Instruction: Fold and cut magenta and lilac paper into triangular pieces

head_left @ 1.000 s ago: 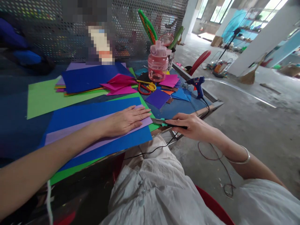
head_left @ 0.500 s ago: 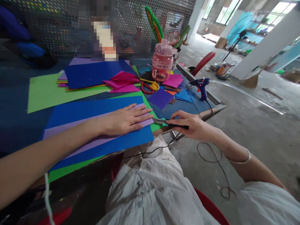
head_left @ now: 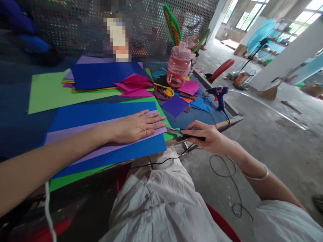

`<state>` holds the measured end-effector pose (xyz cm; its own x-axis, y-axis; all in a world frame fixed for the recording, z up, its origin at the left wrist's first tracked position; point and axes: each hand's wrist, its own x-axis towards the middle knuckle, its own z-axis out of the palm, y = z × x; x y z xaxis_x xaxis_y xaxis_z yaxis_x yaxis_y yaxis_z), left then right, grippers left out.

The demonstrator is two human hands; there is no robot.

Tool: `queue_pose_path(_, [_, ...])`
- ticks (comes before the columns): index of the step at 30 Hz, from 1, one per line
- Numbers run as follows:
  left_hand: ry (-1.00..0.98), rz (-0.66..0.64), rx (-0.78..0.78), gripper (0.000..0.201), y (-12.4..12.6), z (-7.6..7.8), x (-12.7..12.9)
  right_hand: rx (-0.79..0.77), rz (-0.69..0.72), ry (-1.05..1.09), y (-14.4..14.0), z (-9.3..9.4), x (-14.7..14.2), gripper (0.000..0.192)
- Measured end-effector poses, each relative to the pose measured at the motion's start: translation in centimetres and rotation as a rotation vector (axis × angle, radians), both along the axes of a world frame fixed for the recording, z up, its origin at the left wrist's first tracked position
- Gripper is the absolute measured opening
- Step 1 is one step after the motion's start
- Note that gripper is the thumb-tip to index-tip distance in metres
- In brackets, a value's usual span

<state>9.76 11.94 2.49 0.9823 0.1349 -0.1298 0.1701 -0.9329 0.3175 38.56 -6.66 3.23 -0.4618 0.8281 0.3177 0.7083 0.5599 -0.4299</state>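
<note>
My left hand (head_left: 136, 127) lies flat with fingers stretched on a purple paper strip (head_left: 75, 135). Under that strip is a larger blue sheet (head_left: 141, 147), and beneath both a green sheet (head_left: 73, 179) shows at the edges. In my right hand (head_left: 205, 135) is a black and teal utility knife (head_left: 190, 136), fingers closed around its handle. The blade points left, its tip by the right end of the purple strip, over the green sheet. Whether the tip touches the paper I cannot tell.
Behind the sheets are a dark blue paper stack (head_left: 101, 76), folded magenta paper (head_left: 135, 84), yellow- and red-handled scissors (head_left: 164, 92) and a pink bottle (head_left: 178, 65). A hot glue gun (head_left: 219, 94) stands at the table's right corner. A black cable (head_left: 161, 163) crosses below the front edge.
The view has shifted slightly, so things on the table appear a little farther right. Both hands keep nearly the same place on and beside the paper.
</note>
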Motion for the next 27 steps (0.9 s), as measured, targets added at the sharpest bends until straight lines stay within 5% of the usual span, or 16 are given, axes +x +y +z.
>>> queue_pose_path(27, [-0.032, -0.012, -0.020, 0.057, 0.0, -0.1, 0.2, -0.027, -0.030, -0.029, -0.2, 0.7, -1.1, 0.038])
